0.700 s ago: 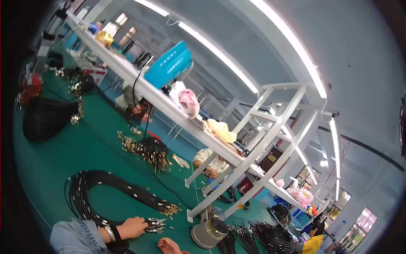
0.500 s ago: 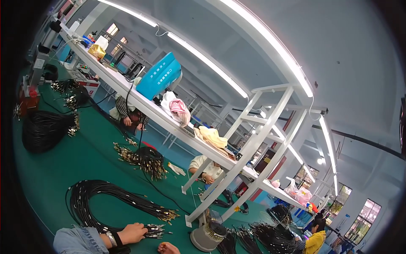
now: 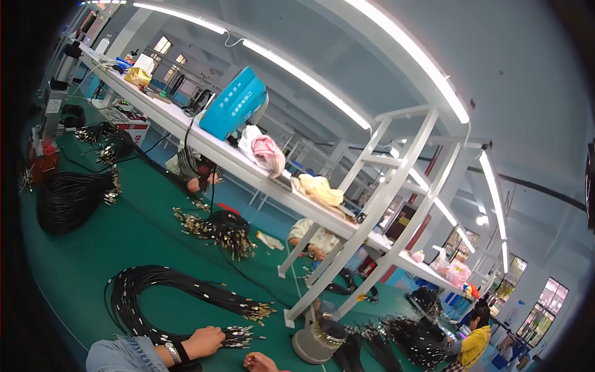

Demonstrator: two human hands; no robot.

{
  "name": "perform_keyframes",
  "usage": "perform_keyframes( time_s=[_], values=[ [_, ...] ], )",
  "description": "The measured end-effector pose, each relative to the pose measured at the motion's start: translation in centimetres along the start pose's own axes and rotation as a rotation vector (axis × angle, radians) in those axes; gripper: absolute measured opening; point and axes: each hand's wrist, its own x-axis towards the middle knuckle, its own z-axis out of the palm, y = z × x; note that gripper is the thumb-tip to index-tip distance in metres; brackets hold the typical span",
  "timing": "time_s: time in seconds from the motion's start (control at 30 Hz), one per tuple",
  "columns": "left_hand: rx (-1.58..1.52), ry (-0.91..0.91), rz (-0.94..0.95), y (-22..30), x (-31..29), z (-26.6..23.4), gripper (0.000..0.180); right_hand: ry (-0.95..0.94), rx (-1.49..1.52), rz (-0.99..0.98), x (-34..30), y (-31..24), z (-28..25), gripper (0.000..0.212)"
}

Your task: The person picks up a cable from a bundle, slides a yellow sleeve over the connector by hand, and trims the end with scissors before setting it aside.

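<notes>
Green matting point(image 3: 93, 260) covers a long workbench under a white shelf frame point(image 3: 396, 186) and strip lights, seen from the head camera. At the lower edge, the left hand point(image 3: 204, 341) is closed around a bundle of metal-tipped cable ends point(image 3: 238, 336), part of a looped black cable bundle point(image 3: 161, 291) lying just ahead of it on the mat. A watch point(image 3: 173, 353) is worn on that wrist. Only part of the right hand point(image 3: 260, 363) is shown; whether it grips anything cannot be told. 2 other people are seated across the bench beside more cable bundles point(image 3: 223, 229).
</notes>
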Motion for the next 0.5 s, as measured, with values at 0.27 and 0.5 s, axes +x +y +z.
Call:
perform_keyframes(
  time_s=[0.27,0.5],
  values=[
    [-0.206,0.152,-0.116,1.9,1.9,-1.4,0.013,0.02,-0.033,-0.136,0.1,-2.8,0.9,0.02],
    [-0.495,0.067,-0.266,3.2,3.5,-2.4,0.016,0.088,0.053,-0.233,0.7,-4.1,0.8,0.018]
  ],
)
